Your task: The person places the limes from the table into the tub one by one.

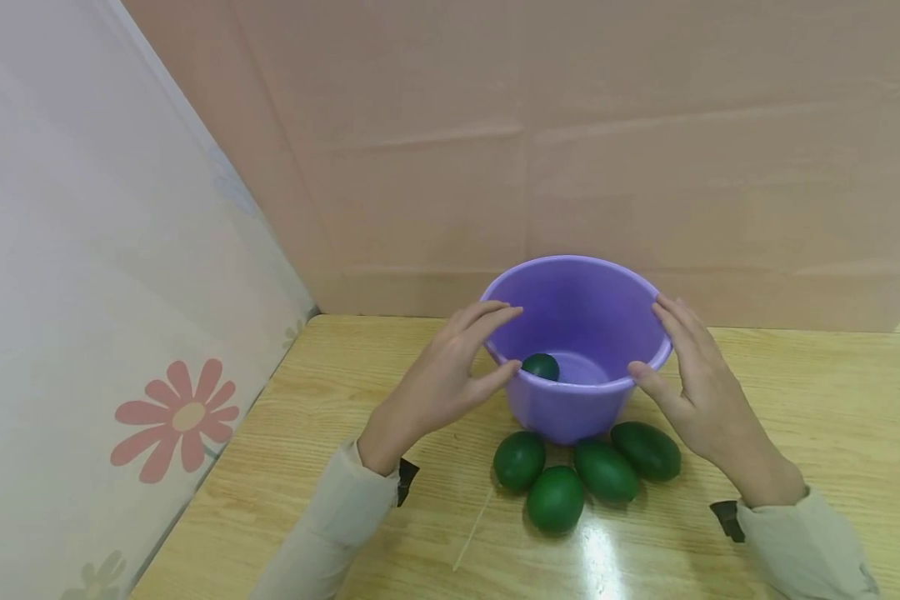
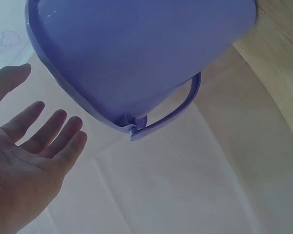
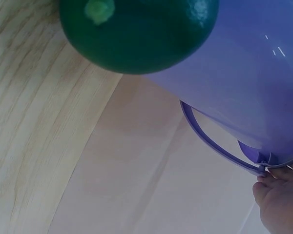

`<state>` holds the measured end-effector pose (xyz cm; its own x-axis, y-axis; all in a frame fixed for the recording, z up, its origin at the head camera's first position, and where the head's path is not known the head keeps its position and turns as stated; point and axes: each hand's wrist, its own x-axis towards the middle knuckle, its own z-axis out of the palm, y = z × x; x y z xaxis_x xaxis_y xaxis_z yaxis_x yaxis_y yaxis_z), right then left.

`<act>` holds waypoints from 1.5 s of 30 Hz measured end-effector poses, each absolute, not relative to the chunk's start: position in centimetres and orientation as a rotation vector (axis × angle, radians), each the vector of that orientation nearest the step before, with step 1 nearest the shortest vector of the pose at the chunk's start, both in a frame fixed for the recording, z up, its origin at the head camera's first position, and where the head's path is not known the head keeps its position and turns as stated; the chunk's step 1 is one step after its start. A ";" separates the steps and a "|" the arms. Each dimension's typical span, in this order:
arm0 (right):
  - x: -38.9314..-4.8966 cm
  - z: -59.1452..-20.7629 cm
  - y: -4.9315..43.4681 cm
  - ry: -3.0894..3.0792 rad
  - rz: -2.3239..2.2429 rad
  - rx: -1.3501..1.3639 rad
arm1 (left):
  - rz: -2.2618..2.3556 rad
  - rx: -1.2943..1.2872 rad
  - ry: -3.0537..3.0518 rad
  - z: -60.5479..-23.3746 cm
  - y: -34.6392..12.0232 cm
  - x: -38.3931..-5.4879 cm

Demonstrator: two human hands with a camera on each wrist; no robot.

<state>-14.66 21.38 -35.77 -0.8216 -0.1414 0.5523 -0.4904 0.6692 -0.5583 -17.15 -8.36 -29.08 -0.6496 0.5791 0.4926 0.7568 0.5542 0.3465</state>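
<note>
A purple bucket [image 1: 566,408] stands upright on the wooden table, a dark green, glossy fruit like an avocado [image 1: 542,367] at its bottom. My left hand [image 1: 450,358] is at the bucket's left side, fingers spread and slightly bent; in the left wrist view a gap separates its fingertips from the rim. On the opposite side my right hand [image 1: 697,396] has its fingertips and thumb at the rim, fingers fairly straight. Its fingers meet the rim beside the handle joint [image 3: 263,163] in the right wrist view. Several similar fruits [image 1: 606,471] lie in front of the bucket.
The bucket's handle [image 2: 183,105] hangs down at the far side. Behind the table [image 1: 307,417] rises a beige covering [image 1: 420,167], close to the bucket. A pale wall [image 1: 82,250] with a flower print borders the left edge. A thin pale strip [image 1: 472,529] lies near the fruits.
</note>
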 end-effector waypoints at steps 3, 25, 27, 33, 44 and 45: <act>-14.7 -35.8 21.3 -2.415 0.999 0.489 | -0.774 -1.100 -2.441 -29.2 -8.7 -16.9; -14.7 -35.8 21.3 -2.412 0.982 0.499 | -0.716 -1.110 -2.396 -31.2 -9.8 -15.6; -14.7 -35.8 21.3 -2.416 0.984 0.497 | -0.724 -1.112 -2.396 -31.4 -9.8 -15.5; -14.6 -35.8 21.3 -2.430 0.991 0.486 | -0.751 -1.116 -2.410 -31.9 -10.1 -15.1; -14.7 -35.8 21.3 -2.421 0.995 0.496 | -0.794 -1.109 -2.449 -32.7 -11.0 -14.8; -14.7 -35.8 21.3 -2.423 0.997 0.494 | -0.798 -1.110 -2.452 -32.8 -11.0 -14.8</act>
